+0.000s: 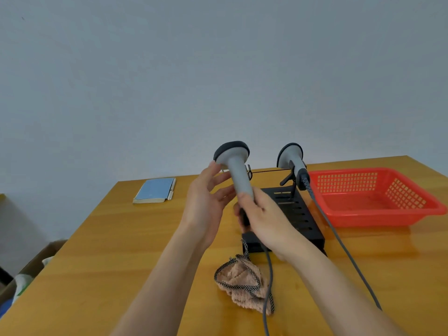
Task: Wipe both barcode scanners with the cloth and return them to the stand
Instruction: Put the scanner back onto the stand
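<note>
My right hand [260,212] grips the lower handle of a grey barcode scanner [236,170], held upright above the table with its black-rimmed head on top. My left hand [208,197] is beside the scanner with its fingers spread, the fingertips near the head and neck. A second grey scanner [292,157] sits on the black stand [300,214], on its right-hand holder. A pinkish cloth [244,284] with a checked border lies crumpled on the wooden table [121,251] in front of the stand. Grey cables [339,241] run from both scanners toward me.
A red plastic basket [378,197] stands to the right of the stand. A light blue booklet [155,190] lies at the back left of the table. A cardboard box [29,270] with items sits on the floor to the left.
</note>
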